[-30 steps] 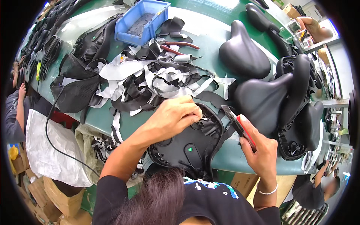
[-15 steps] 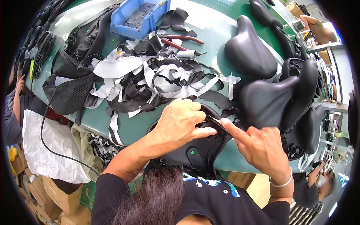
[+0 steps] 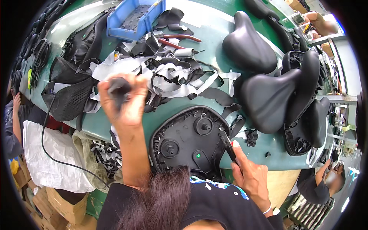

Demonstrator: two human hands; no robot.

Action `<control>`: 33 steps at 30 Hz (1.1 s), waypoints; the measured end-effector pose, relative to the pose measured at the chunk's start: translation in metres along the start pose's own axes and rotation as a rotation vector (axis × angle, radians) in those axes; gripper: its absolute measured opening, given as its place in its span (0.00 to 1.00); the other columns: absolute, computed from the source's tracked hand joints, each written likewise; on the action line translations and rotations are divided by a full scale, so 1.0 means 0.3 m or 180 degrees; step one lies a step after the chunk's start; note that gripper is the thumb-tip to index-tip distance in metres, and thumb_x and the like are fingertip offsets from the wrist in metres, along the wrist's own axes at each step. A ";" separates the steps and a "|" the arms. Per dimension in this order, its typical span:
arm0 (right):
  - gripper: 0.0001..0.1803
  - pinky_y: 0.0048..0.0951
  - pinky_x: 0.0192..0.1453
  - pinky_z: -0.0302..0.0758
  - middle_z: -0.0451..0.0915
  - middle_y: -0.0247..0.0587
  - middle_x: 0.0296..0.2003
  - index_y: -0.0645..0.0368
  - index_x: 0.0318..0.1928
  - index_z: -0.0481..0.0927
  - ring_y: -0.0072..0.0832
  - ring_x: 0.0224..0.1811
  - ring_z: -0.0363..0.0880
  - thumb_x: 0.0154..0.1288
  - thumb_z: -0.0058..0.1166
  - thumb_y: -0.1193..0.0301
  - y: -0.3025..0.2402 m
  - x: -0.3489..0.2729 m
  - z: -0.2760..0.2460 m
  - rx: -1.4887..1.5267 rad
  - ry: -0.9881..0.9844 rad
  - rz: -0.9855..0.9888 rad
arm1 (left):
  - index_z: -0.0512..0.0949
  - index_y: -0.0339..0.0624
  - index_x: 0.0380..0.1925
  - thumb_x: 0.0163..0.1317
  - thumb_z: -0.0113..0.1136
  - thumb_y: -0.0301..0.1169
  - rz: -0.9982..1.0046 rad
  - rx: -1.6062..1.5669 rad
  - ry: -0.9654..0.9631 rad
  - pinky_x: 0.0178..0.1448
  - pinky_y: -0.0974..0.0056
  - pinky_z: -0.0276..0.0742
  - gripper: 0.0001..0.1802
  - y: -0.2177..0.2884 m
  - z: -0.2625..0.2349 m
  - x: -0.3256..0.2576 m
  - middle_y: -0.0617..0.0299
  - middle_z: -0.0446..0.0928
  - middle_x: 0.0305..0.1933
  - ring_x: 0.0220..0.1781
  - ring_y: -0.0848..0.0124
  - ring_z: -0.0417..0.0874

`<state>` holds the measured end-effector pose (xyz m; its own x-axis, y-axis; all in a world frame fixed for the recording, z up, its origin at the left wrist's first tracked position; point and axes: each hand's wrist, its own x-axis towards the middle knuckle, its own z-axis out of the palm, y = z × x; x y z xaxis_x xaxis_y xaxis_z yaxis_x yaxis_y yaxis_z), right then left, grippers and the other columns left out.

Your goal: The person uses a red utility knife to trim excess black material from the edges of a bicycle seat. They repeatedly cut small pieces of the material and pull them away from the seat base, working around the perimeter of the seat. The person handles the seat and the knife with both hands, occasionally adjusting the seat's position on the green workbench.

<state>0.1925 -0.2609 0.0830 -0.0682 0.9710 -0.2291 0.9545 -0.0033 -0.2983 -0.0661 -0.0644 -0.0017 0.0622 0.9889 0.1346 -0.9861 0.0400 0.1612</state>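
Note:
An upturned black bicycle saddle (image 3: pixel 184 143) lies at the near edge of the table, its hollow underside and two round mounts facing up. My left hand (image 3: pixel 130 109) is raised to its left, over the scrap pile, with fingers closed around a crumpled piece of black cover scrap (image 3: pixel 119 89). At the saddle's right side my right hand (image 3: pixel 251 176) grips a knife (image 3: pixel 230 150) with a black handle. Its tip points up and left at the saddle's rim; whether they touch I cannot tell. A few small black offcuts (image 3: pixel 251 137) rest to the right of the saddle.
A pile of black and white trimmings (image 3: pixel 172 78) covers the middle of the table. Red-handled pliers (image 3: pixel 180 37) lie behind it, near a blue bin (image 3: pixel 132 23). Finished saddles (image 3: pixel 268 99) crowd the right. A white sack (image 3: pixel 53 157) hangs at the left. Other people work at both sides.
My left hand has left the saddle's back rim and swung up and left with the black scrap. My right hand has drawn the knife down and slightly right, uncovering the saddle's underside.

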 end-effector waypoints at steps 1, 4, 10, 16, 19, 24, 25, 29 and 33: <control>0.34 0.33 0.24 0.70 0.76 0.44 0.21 0.52 0.67 0.66 0.38 0.18 0.75 0.59 0.58 0.71 0.014 -0.002 0.022 0.0440 0.0150 -0.0022 | 0.74 0.41 0.30 0.62 0.59 0.36 0.0581 0.1439 0.0953 0.39 0.69 0.66 0.10 -0.018 0.017 -0.024 0.62 0.75 0.30 0.28 0.76 0.68; 0.25 0.34 0.36 0.78 0.81 0.55 0.38 0.61 0.61 0.68 0.44 0.30 0.82 0.64 0.56 0.73 0.051 0.014 0.092 0.1592 0.0435 0.0600 | 0.73 0.36 0.47 0.71 0.46 0.54 0.0728 0.4691 0.0413 0.38 0.71 0.69 0.28 0.026 0.028 -0.113 0.62 0.76 0.35 0.30 0.77 0.72; 0.13 0.24 0.35 0.78 0.78 0.39 0.37 0.62 0.54 0.67 0.22 0.32 0.78 0.72 0.44 0.71 0.070 0.153 0.106 0.3164 0.1272 0.0298 | 0.80 0.31 0.35 0.57 0.67 0.37 -0.1825 0.5935 -0.0593 0.39 0.68 0.73 0.17 0.043 0.067 -0.139 0.61 0.78 0.29 0.33 0.77 0.77; 0.15 0.25 0.33 0.77 0.77 0.42 0.38 0.64 0.54 0.63 0.22 0.29 0.76 0.73 0.43 0.70 0.123 0.170 0.057 0.3383 0.2314 0.0231 | 0.74 0.36 0.51 0.63 0.60 0.49 0.0858 0.4886 0.0706 0.45 0.69 0.71 0.27 0.044 0.020 0.199 0.64 0.75 0.37 0.37 0.75 0.74; 0.15 0.23 0.33 0.75 0.77 0.42 0.38 0.63 0.55 0.64 0.22 0.29 0.76 0.73 0.44 0.69 0.080 0.160 0.130 0.3499 0.1929 0.0227 | 0.65 0.45 0.64 0.45 0.60 0.69 0.0264 0.7580 0.0027 0.70 0.32 0.44 0.53 -0.091 -0.030 0.149 0.41 0.55 0.71 0.74 0.43 0.52; 0.17 0.23 0.36 0.75 0.77 0.40 0.39 0.62 0.57 0.64 0.21 0.33 0.76 0.73 0.44 0.69 0.064 0.160 0.177 0.3624 0.1800 0.0255 | 0.75 0.48 0.48 0.46 0.70 0.40 0.0982 0.7931 -0.1410 0.68 0.33 0.50 0.27 -0.191 -0.081 -0.102 0.56 0.69 0.62 0.69 0.55 0.63; 0.17 0.24 0.38 0.75 0.77 0.41 0.41 0.62 0.58 0.65 0.22 0.36 0.75 0.73 0.45 0.69 0.057 0.167 0.174 0.3739 0.1699 0.0251 | 0.75 0.48 0.45 0.45 0.69 0.36 0.0897 0.7841 -0.1524 0.68 0.37 0.52 0.24 -0.169 -0.089 -0.132 0.57 0.71 0.57 0.66 0.57 0.66; 0.17 0.25 0.39 0.75 0.76 0.39 0.42 0.61 0.58 0.65 0.22 0.37 0.75 0.73 0.45 0.69 0.055 0.198 0.193 0.3735 0.1577 0.0110 | 0.76 0.47 0.39 0.42 0.65 0.25 0.0741 0.7182 -0.1680 0.63 0.50 0.61 0.19 -0.071 -0.075 -0.246 0.61 0.77 0.41 0.55 0.61 0.75; 0.17 0.22 0.38 0.74 0.74 0.38 0.39 0.63 0.55 0.66 0.20 0.35 0.74 0.70 0.48 0.70 0.025 0.209 0.198 0.3901 0.1129 0.0067 | 0.76 0.42 0.36 0.50 0.61 0.28 -0.0804 0.6513 -0.1286 0.48 0.58 0.69 0.11 0.107 0.012 -0.348 0.58 0.76 0.33 0.40 0.59 0.78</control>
<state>0.1780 -0.2144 0.0114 0.2054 0.9778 -0.0416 0.0498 -0.0529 -0.9974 -0.1038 -0.1669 -0.0070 0.4361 0.8984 0.0519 0.5674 -0.3193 0.7591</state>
